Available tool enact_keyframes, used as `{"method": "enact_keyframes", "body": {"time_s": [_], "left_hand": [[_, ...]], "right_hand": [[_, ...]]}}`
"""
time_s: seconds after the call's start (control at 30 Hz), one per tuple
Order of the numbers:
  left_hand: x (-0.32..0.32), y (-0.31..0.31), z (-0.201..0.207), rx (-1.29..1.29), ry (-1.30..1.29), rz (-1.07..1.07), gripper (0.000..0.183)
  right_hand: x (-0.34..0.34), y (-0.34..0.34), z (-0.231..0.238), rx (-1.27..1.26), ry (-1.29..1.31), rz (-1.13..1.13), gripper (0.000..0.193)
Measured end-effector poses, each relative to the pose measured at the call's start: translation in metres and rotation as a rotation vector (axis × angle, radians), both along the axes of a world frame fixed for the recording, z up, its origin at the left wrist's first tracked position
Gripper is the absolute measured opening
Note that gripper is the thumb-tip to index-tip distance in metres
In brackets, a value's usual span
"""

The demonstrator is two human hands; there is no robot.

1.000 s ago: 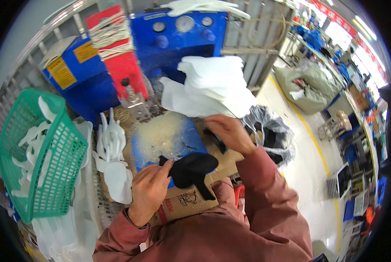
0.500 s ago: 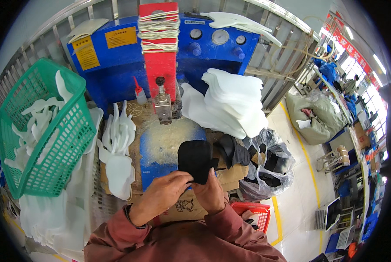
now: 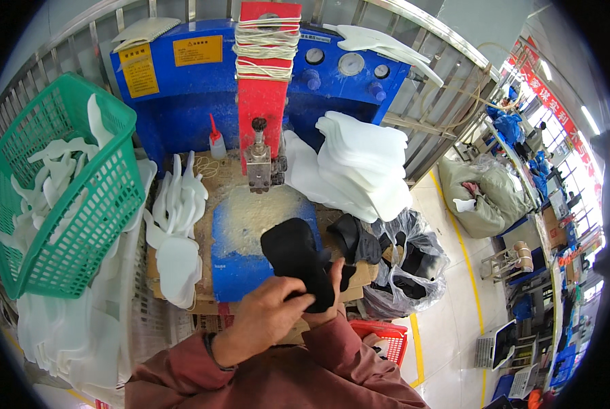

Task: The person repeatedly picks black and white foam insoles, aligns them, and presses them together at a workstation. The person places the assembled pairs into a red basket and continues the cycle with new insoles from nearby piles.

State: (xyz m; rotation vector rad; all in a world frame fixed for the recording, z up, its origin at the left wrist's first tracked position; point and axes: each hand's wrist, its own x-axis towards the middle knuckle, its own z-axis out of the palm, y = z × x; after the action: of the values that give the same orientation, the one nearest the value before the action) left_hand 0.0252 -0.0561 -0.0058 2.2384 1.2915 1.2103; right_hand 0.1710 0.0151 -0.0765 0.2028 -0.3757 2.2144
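A black, flat, round-ended piece of soft sheet (image 3: 292, 252), whose kind I cannot make out, is held tilted in front of me over the front of a blue machine plate (image 3: 240, 278) strewn with pale dust. My left hand (image 3: 267, 310) pinches its lower left edge between thumb and curled fingers. At its lower right, my right hand (image 3: 332, 300) grips it, thumb pointing up; most of those fingers are hidden behind it. Several similar dark curved pieces (image 3: 354, 238) lie just to the right. The red machine arm (image 3: 264, 102), wound with white cord, carries a metal head (image 3: 258, 167) above the plate.
White shaped sheets are stacked right of the arm (image 3: 363, 163) and left of the plate (image 3: 179, 266). A green basket (image 3: 80, 232) of white pieces stands at left. Right are a clear bag (image 3: 407, 286) of black pieces and a red basket (image 3: 390, 334). A red-tipped bottle (image 3: 216, 142) stands behind.
The black piece has tilted, its top leaning left, and its lower part now shows more. My left hand has shifted its grip along the lower edge. The whole view has shifted slightly.
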Motion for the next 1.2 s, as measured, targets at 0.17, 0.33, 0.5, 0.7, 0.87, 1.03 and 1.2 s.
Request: {"method": "enact_keyframes", "body": {"time_s": [0.17, 0.33, 0.5, 0.7, 0.87, 1.03, 1.2], "left_hand": [[0.003, -0.005, -0.004, 0.103, 0.238, 0.014, 0.034], [-0.001, 0.005, -0.008, 0.101, 0.160, 0.159, 0.031], [0.005, 0.021, -0.010, 0.160, 0.112, 0.323, 0.031], [-0.003, 0.026, -0.015, 0.170, 0.107, 0.219, 0.031], [-0.029, 0.027, -0.022, 0.171, 0.212, 0.156, 0.029], [-0.035, 0.042, -0.027, 0.165, 0.218, 0.168, 0.035], [-0.032, 0.058, -0.025, 0.129, 0.219, 0.150, 0.034]], "right_hand": [[-0.024, 0.029, -0.018, -0.310, -0.160, -0.001, 0.098], [-0.050, 0.036, -0.008, -0.269, -0.168, -0.018, 0.094], [-0.068, 0.050, -0.013, -0.217, -0.110, -0.031, 0.091], [-0.077, 0.069, -0.028, -0.121, 0.406, 0.229, 0.095], [-0.079, 0.073, -0.015, -0.151, -0.144, 0.010, 0.089], [-0.093, 0.087, -0.004, -0.167, -0.094, -0.028, 0.083], [-0.093, 0.107, -0.009, -0.150, -0.009, -0.041, 0.087]]}}
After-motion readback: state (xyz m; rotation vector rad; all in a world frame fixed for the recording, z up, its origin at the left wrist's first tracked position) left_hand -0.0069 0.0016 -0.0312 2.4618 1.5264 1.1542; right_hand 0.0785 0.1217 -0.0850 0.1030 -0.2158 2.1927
